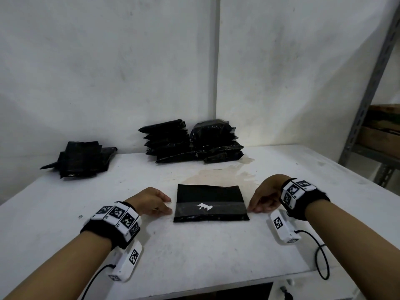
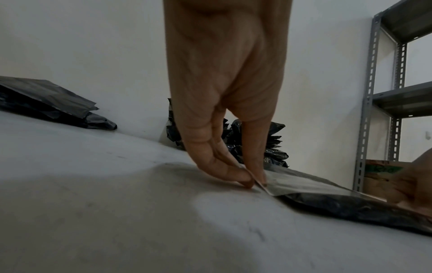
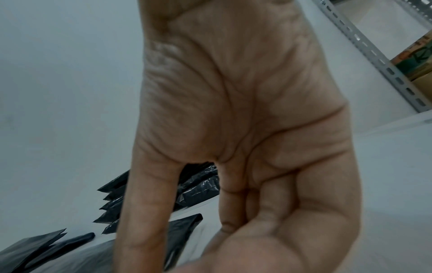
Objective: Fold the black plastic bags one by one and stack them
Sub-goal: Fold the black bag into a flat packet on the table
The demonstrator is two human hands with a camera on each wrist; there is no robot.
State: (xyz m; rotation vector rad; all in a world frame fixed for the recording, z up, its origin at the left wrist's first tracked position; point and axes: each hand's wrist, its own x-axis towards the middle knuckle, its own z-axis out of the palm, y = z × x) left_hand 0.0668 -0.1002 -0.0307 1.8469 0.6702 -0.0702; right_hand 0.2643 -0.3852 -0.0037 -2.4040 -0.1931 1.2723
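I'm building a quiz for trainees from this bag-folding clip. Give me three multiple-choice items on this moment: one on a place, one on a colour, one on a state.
1. Where does the bag being worked on lie?
A. on the table between both hands
B. on top of the tall stacks
C. on the metal shelf

2. What colour is the small mark on that bag?
A. red
B. white
C. yellow

3. What is the left hand doing?
A. resting flat, away from the bag
B. pinching the bag's edge
C. holding a box

Answers:
1 A: the bag lies flat on the table, with the left hand and right hand at its two sides.
2 B: the mark is white on the grey strip.
3 B: in the left wrist view, fingertips close on the bag's thin edge.
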